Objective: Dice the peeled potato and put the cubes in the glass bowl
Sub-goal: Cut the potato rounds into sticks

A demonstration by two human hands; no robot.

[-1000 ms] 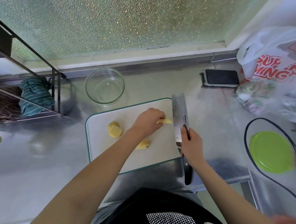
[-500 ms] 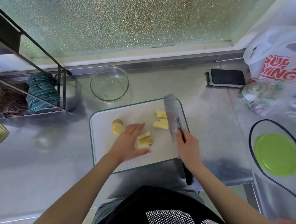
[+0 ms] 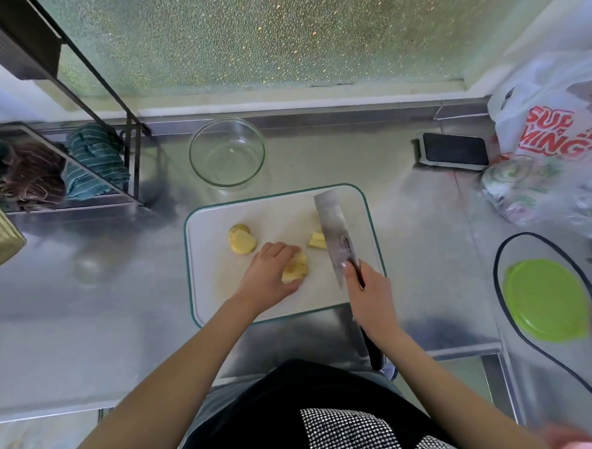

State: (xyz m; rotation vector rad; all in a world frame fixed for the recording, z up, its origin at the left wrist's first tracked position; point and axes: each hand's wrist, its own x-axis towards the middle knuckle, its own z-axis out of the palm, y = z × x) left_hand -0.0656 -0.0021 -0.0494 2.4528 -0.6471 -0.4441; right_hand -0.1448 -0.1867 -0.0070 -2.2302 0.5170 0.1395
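A white cutting board [image 3: 216, 297] with a green rim lies on the steel counter. On it my left hand [image 3: 268, 275] grips a stack of yellow potato slices [image 3: 296, 268] near the middle. My right hand [image 3: 372, 297] holds a cleaver [image 3: 334, 234] by its dark handle, blade flat-side up over the board's right part. More cut potato sticks [image 3: 316, 241] lie just left of the blade, partly hidden by it. A rounded potato piece [image 3: 241, 240] rests at the board's left. The glass bowl [image 3: 227, 152] stands behind the board.
A black wire rack [image 3: 125, 130] with folded cloths [image 3: 94, 162] stands at the left. A phone [image 3: 455, 150] and plastic bags [image 3: 554, 142] lie at the right. A green lid [image 3: 545, 302] and a black cable [image 3: 505, 309] sit at the near right.
My left hand has let go of the sticks by the blade, moved back toward me and closed on the slices in the board's middle. The cleaver tilted slightly left.
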